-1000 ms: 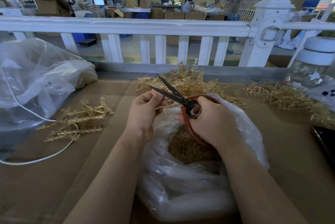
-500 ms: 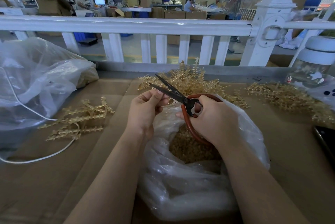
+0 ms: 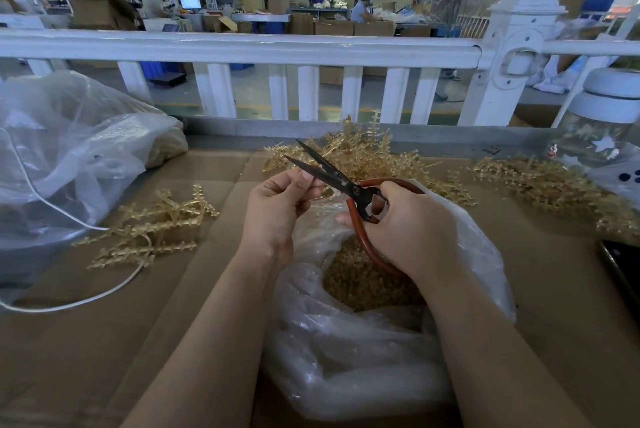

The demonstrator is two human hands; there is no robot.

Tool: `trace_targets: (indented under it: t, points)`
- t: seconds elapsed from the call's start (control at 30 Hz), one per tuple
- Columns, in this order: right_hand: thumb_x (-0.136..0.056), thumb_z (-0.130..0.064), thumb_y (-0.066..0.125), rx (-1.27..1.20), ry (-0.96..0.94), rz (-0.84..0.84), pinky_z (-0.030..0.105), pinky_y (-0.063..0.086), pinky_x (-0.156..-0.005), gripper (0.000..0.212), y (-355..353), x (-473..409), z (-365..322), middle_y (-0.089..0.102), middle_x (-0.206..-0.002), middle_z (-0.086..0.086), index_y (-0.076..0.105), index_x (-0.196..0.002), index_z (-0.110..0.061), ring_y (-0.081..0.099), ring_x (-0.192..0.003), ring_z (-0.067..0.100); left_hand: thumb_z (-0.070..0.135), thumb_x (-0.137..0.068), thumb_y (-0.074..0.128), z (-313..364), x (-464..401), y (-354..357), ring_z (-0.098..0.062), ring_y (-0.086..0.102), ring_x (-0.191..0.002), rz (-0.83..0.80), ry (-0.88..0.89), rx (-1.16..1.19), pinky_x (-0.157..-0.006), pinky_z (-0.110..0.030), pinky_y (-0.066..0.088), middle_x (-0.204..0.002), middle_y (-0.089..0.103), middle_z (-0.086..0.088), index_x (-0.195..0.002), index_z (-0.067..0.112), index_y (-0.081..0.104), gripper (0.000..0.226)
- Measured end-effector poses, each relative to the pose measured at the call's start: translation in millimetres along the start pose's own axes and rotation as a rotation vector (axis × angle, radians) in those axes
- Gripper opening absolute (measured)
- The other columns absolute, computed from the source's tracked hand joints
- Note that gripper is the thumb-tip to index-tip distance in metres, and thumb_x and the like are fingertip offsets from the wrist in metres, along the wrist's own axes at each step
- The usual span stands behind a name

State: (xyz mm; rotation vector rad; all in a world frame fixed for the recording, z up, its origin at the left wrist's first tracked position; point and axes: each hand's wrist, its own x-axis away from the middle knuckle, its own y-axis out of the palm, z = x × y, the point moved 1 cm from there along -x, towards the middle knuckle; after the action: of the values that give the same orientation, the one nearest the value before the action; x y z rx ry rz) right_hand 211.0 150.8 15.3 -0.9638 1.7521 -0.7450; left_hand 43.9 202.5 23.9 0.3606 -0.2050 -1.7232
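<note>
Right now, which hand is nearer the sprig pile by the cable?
Left. The left hand, pinching a sprig, is just right of the pile; the right hand, gripping the scissors, is farther right.

Bare cardboard (image 3: pixel 214 341) lies passable between the golden plastic sprigs (image 3: pixel 149 226) at left and the open plastic bag (image 3: pixel 346 375), while the scissors (image 3: pixel 355 189) jut open-bladed over the middle, a clear bag (image 3: pixel 69 150) and white cable (image 3: pixel 65 306) crowd the left, a glass jar (image 3: pixel 602 136) the right, and a white railing (image 3: pixel 242 49) walls the far edge.

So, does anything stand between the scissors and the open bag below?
Nothing visible does. The scissors, gripped by the right hand, hang over the open mouth of the plastic bag; the left hand pinches a golden piece at the blades.
</note>
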Motion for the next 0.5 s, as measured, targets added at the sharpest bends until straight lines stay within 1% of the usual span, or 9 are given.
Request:
trace_targets:
  t: [0.07,0.13,0.2,0.33,0.43,0.5]
  points:
    - [-0.074,-0.087,0.050,0.001,-0.001,-0.008,0.024,0.053,-0.062,0.058,-0.1,-0.9,0.0,0.060,-0.080,-0.022,0.061,-0.089,-0.033,0.055,-0.070,0.002,0.012,-0.094,0.062,0.2,0.1,-0.2,-0.004,0.057,-0.064,-0.012,0.002,0.000,-0.067,-0.018,0.043,-0.068,0.068,0.004,-0.066,0.022,0.075,0.032]
    - [-0.075,-0.086,0.053,-0.002,0.004,-0.010,0.026,0.055,-0.063,0.057,-0.6,-1.4,0.4,0.061,-0.078,-0.021,0.061,-0.088,-0.032,0.057,-0.070,0.002,0.012,-0.094,0.062,0.6,0.0,-0.2,-0.003,0.057,-0.064,-0.024,0.006,-0.004,-0.067,-0.018,0.042,-0.067,0.068,0.006,-0.065,0.024,0.076,0.034]
    - [-0.075,-0.086,0.054,-0.005,0.007,-0.008,0.025,0.054,-0.061,0.056,-0.7,-1.2,0.5,0.062,-0.077,-0.020,0.060,-0.086,-0.032,0.057,-0.069,0.002,0.013,-0.094,0.062,0.3,-0.4,-0.5,-0.002,0.057,-0.063,-0.027,0.006,-0.007,-0.067,-0.018,0.042,-0.067,0.068,0.007,-0.064,0.025,0.076,0.035]
    - [-0.080,-0.080,0.059,0.020,0.009,0.006,0.019,0.040,-0.051,0.047,-1.4,-1.7,-0.9,0.057,-0.068,-0.020,0.057,-0.081,-0.033,0.050,-0.060,-0.003,0.014,-0.093,0.063,-0.8,-1.0,-1.4,-0.003,0.058,-0.064,-0.021,-0.003,-0.001,-0.066,-0.016,0.045,-0.068,0.069,0.005,-0.067,0.023,0.076,0.030]
    - [-0.079,-0.080,0.060,0.027,0.005,0.010,0.018,0.032,-0.047,0.048,-2.4,-1.8,-2.1,0.050,-0.062,-0.021,0.048,-0.072,-0.034,0.045,-0.056,-0.005,0.015,-0.092,0.064,-1.9,-1.5,-1.8,-0.004,0.058,-0.065,-0.021,-0.010,0.002,-0.065,-0.015,0.046,-0.070,0.068,0.003,-0.073,0.020,0.074,0.022]
    - [-0.079,-0.080,0.060,0.023,0.005,0.013,0.019,0.031,-0.047,0.049,-2.3,-1.3,-2.6,0.049,-0.060,-0.021,0.043,-0.068,-0.035,0.045,-0.055,-0.004,0.015,-0.092,0.064,-2.5,-1.8,-2.0,-0.004,0.058,-0.064,-0.021,-0.015,0.006,-0.063,-0.014,0.046,-0.070,0.068,0.003,-0.077,0.016,0.071,0.016]
